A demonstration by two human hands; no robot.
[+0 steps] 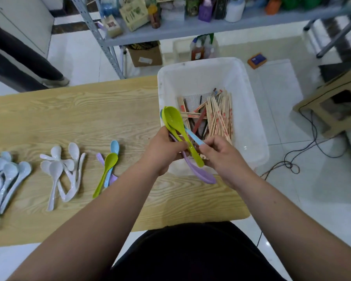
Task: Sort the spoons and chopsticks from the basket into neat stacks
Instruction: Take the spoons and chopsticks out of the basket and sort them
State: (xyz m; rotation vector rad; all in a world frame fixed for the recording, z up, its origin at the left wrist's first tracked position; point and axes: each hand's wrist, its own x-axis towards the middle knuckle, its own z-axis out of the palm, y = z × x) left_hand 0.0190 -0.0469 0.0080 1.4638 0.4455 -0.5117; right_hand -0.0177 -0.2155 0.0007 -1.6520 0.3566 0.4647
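Your left hand [163, 149] grips green spoons [175, 123] | right hand [221, 153] pinches blue spoon [195, 137] (handle) | over basket [249, 110] | chopsticks [219, 116] inside

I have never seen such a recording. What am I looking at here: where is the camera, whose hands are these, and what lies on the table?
There is no machine. A person wears the camera on the head, so you look down at their own arms. The left hand grips a bunch of coloured spoons over the white basket, where chopsticks lie. The right hand pinches a blue handle in that bunch. On the wooden table lie three groups: pale blue spoons, white spoons, and a few mixed coloured spoons.
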